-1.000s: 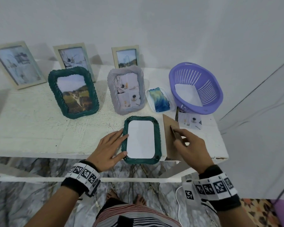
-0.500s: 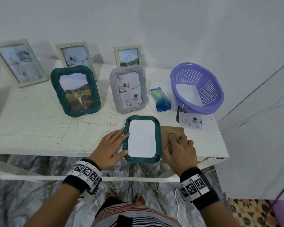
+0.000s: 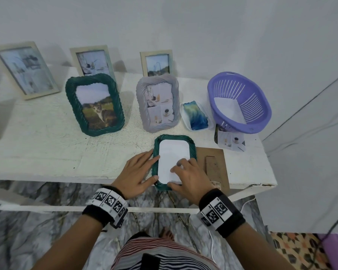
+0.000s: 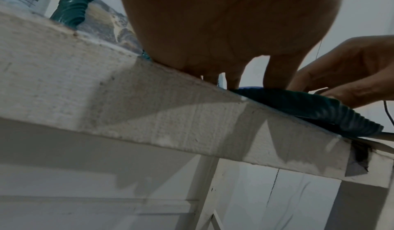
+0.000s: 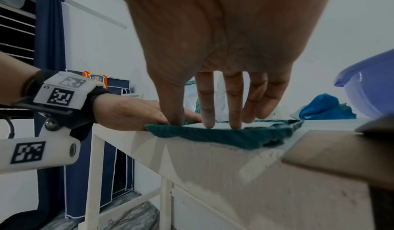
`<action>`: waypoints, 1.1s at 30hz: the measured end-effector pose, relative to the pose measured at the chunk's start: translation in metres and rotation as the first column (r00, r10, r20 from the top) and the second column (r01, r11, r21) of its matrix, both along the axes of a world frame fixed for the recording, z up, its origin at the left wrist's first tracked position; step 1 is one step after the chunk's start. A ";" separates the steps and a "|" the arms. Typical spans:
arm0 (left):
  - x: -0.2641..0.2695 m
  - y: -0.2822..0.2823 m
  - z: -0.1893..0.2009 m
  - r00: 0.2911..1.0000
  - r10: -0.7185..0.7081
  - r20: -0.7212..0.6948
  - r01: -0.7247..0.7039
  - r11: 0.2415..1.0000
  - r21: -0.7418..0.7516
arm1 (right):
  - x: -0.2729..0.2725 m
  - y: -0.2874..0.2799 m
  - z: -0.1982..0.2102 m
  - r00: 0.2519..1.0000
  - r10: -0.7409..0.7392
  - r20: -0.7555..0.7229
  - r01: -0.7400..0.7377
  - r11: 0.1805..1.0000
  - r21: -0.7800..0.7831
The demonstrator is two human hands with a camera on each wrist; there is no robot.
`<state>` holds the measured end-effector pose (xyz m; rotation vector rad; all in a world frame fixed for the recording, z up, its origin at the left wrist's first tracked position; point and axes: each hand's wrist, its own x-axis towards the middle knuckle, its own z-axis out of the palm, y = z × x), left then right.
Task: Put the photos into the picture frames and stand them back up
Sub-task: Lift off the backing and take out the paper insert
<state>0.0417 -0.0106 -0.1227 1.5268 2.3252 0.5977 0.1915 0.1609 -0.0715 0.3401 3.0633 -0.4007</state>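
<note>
A dark green woven frame [image 3: 192, 147] lies face down at the front edge of the white surface [image 3: 37, 145], with the white back of a photo [image 3: 173, 152] filling its opening; the right hand [image 3: 191, 178] rests on that photo with fingers spread and straight, fingertips [image 5: 208, 124] pressing down on the paper and the thumb at the frame's near rim; the left hand [image 3: 135, 172] lies flat beside the frame's left edge, fingers straight, its forefinger and thumb touching the green rim. Just to the right of the frame a brown backing board [image 3: 217, 162] lies flat with its stand strip on top; behind it a loose photo [image 3: 231, 142] lies by the foot of a purple basket [image 3: 240, 100], which has a white sheet inside. Left of the basket sits a small white tray holding a blue cloth [image 3: 195, 115]; further left a grey frame [image 3: 157, 103] and a second green frame with a cat photo [image 3: 95, 104] stand upright; three pale wooden frames [image 3: 92, 60] lean against the wall behind.
</note>
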 end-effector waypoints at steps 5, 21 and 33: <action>0.000 -0.002 0.000 0.999 0.011 0.050 -0.014 0.998 0.054 | 0.005 -0.003 -0.003 0.999 0.019 -0.043 -0.018 1.000 0.011; 0.000 -0.004 -0.004 0.999 -0.010 -0.046 0.015 0.994 0.110 | 0.011 -0.017 0.012 0.897 -0.309 -0.316 0.198 0.921 -0.336; -0.004 -0.005 -0.003 0.997 -0.010 0.078 0.002 0.995 0.100 | 0.041 0.024 0.033 0.742 -0.529 -0.411 0.428 0.846 -0.317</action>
